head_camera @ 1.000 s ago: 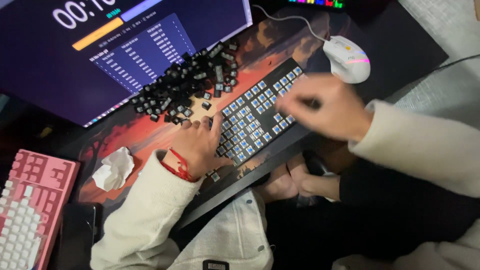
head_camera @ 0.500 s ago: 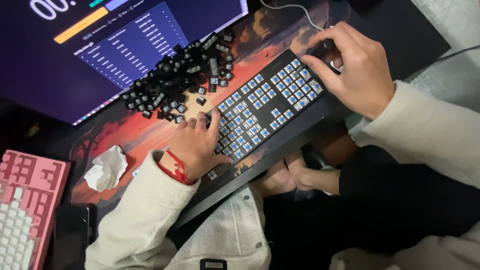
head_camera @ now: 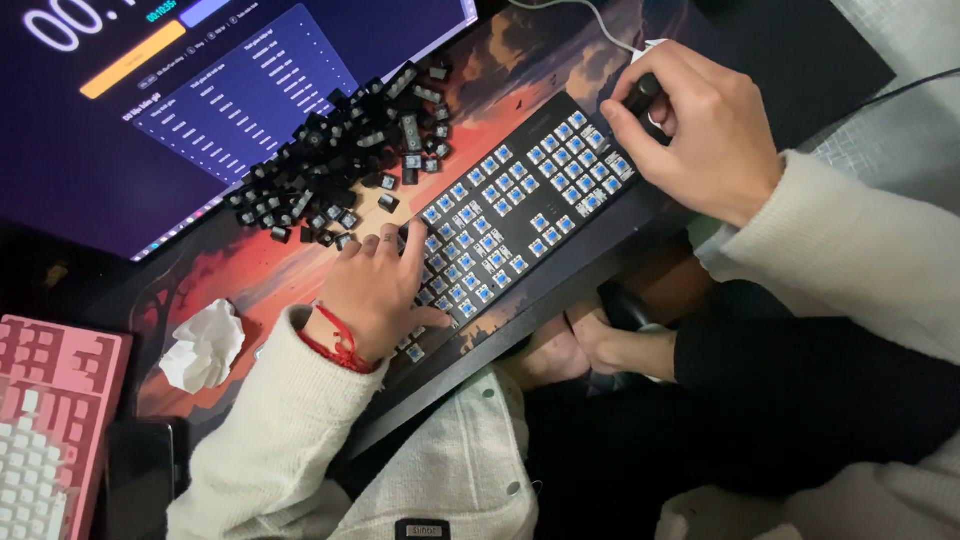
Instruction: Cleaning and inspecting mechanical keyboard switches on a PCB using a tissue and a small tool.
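A pink keyboard (head_camera: 45, 420) and crumpled tissue (head_camera: 203, 345) lie left, the left hand (head_camera: 375, 290) rests flat, fingers apart, on the black keyboard (head_camera: 520, 215) near loose keycaps (head_camera: 340, 165), while the right hand (head_camera: 695, 130) pinches a black tool (head_camera: 642, 92) at its far-right corner.

A dark bench (head_camera: 800, 50) fills the frame, and a desk mat (head_camera: 250, 270) printed with an orange and red sunset scene covers most of its middle. On the mat lie a black keyboard (head_camera: 520, 215) with its caps off and blue switches bare, set slanting from lower left to upper right, a heap of loose black keycaps (head_camera: 340, 170) just above it at centre left, and a crumpled white tissue (head_camera: 203, 345) at lower left. A pink keyboard (head_camera: 45, 420) sits at the lower left edge with a dark phone (head_camera: 140, 480) beside it, a monitor (head_camera: 200, 90) stands in the upper left, and a white mouse (head_camera: 650, 45) with its cable peeks out at top right.
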